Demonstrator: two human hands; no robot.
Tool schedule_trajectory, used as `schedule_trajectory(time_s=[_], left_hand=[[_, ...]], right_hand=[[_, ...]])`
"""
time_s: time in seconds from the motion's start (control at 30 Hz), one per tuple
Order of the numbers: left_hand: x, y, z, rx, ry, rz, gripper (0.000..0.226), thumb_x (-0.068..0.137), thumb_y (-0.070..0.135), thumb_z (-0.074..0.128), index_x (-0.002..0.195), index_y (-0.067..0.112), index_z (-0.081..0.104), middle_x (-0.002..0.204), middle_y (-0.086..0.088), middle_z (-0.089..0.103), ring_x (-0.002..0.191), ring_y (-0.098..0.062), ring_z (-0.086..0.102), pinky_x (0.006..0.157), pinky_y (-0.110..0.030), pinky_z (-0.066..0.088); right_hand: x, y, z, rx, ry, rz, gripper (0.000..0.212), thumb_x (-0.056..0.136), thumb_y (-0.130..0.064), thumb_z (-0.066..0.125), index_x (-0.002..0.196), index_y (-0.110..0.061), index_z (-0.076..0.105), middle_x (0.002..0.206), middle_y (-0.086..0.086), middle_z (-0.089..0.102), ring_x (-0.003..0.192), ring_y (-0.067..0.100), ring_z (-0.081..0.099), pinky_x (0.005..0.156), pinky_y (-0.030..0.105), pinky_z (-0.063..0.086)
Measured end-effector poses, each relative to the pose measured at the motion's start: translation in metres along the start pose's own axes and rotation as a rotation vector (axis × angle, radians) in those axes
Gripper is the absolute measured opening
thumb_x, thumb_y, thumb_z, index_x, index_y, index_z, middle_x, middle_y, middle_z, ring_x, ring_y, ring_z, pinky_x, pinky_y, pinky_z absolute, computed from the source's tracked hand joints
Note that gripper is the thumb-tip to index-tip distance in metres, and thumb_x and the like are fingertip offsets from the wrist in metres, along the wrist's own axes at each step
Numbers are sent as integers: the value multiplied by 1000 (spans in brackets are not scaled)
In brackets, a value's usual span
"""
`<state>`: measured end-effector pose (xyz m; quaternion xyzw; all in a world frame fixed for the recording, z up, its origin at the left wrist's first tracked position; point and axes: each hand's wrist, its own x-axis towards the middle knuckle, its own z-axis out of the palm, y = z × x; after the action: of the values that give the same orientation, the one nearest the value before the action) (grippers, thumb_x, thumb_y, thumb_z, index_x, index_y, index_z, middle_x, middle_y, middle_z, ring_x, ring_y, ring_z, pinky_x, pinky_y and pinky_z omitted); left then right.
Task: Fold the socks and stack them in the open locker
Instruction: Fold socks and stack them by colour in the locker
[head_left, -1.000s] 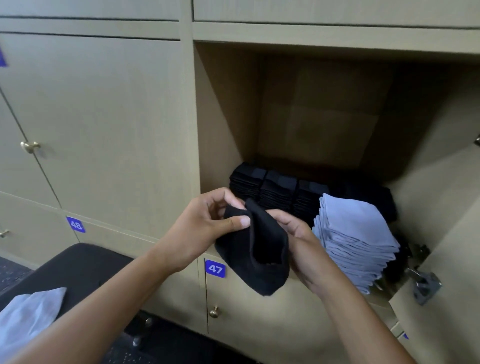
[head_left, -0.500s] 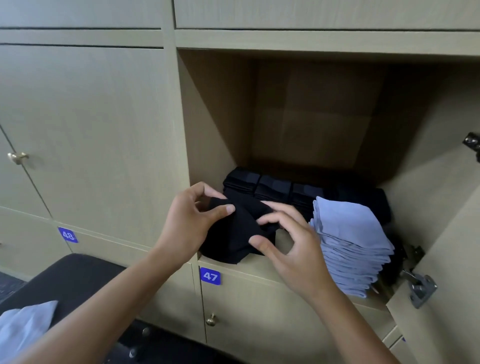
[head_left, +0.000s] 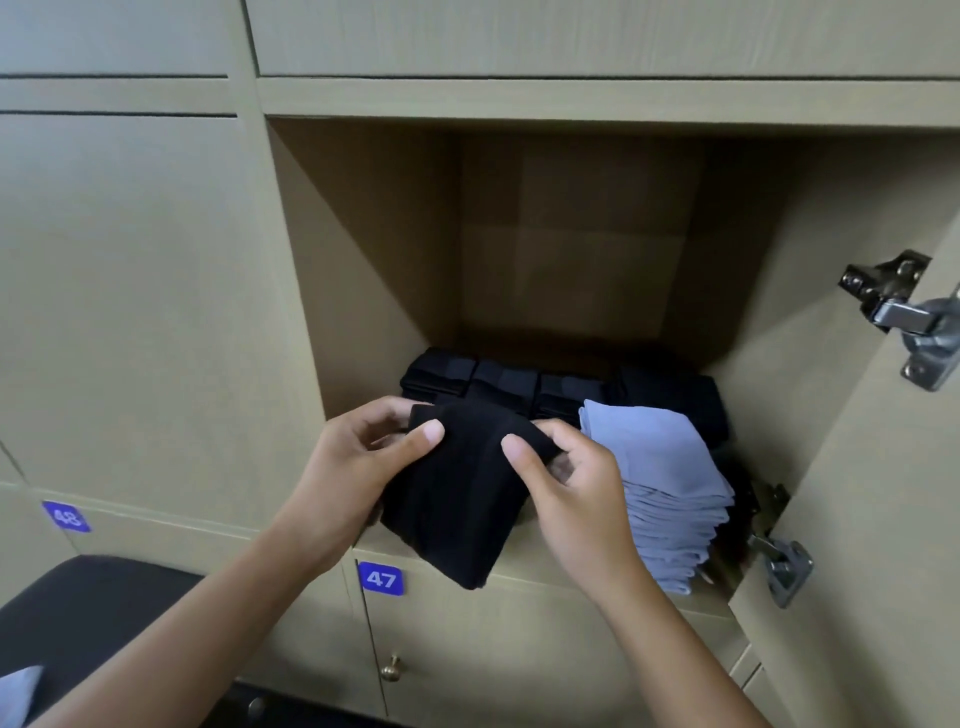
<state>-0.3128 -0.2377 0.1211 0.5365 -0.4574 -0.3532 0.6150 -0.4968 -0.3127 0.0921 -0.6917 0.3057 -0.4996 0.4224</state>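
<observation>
1. Dark padded bench (head_left: 93, 597) is sitting lower left; smooth beige laminate locker doors, blue tag "47" (head_left: 381, 578) below centre.
2. Left hand (head_left: 358, 462) is pinching the black sock (head_left: 457, 499), thumb on top.
3. Sock is looking folded, soft, matte knit, hanging over the open locker (head_left: 374, 270) front edge, frame centre.
4. Right hand (head_left: 566, 478) is pinching its right edge.
5. Black folded stacks (head_left: 498, 379) behind; light blue stack (head_left: 670, 493) right.

Folded black sock (head_left: 457, 499) held at open locker (head_left: 363, 249) front, beside stacked socks (head_left: 670, 483).
</observation>
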Motion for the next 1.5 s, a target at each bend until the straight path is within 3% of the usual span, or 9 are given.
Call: schedule_trajectory(time_s=[0.2,0.37,0.53,0.67,0.87,0.93,1.07,1.3,1.5], left_hand=[[8,-2,3,4,-2,-10,22,78,24,76,93,9,78,96,-16,78,89,-25,75,76,-35,60],[12,2,1,61,-14,18,32,69,21,83,98,9,77,96,-10,79,94,-26,76,86,-38,60],[15,2,-4,258,35,55,28,74,22,88,97,15,75,99,-6,77,96,-35,72,94,-50,59],[16,8,-8,340,24,124,19,80,22,85,93,15,73,99,-8,75,92,-36,71,92,-49,58],[12,22,-11,432,-227,163,21,87,16,80,87,17,59,80,13,59,72,-10,55,69,-17,46],[9,25,-11,413,-290,142,25,87,16,80,90,16,55,81,11,59,71,-11,54,68,-18,45],[3,24,-9,306,-188,79,30,86,17,80,103,9,57,82,5,69,76,-11,65,70,-17,51],[-12,3,-24,-34,-78,-200,58,72,23,82,124,8,59,110,-17,73,98,-27,75,81,-36,62],[-22,-14,-24,-150,-16,-159,5,95,7,65,100,8,66,85,-6,74,82,-15,72,70,-26,59]], right_hand=[[5,4,-10,28,8,17,11,96,-24,68,88,-17,71,79,2,69,73,19,60,68,35,48],[6,8,-14,8,0,47,30,91,-43,66,94,-14,69,87,21,66,87,41,61,78,54,51],[5,6,-19,-165,24,59,38,93,-34,71,75,-4,56,59,-5,37,58,11,35,59,27,31],[3,7,-18,-300,32,-2,53,89,-36,75,60,-10,38,52,-9,29,53,11,31,54,19,27],[-6,-4,-10,-138,-79,31,31,81,-29,83,104,-34,62,95,-17,69,92,4,65,80,14,49],[-7,-7,-7,-79,-161,54,41,83,-27,81,117,-38,60,98,-16,71,98,2,67,87,13,49],[-9,-10,2,1,-160,57,14,90,-16,75,102,-23,72,97,-6,76,96,11,72,91,39,57],[-12,-9,6,161,50,144,9,99,-20,64,106,-18,67,102,-2,76,99,14,71,88,34,58],[-14,-12,11,259,70,167,29,94,-13,70,118,-19,57,109,1,75,104,16,72,99,43,55]])
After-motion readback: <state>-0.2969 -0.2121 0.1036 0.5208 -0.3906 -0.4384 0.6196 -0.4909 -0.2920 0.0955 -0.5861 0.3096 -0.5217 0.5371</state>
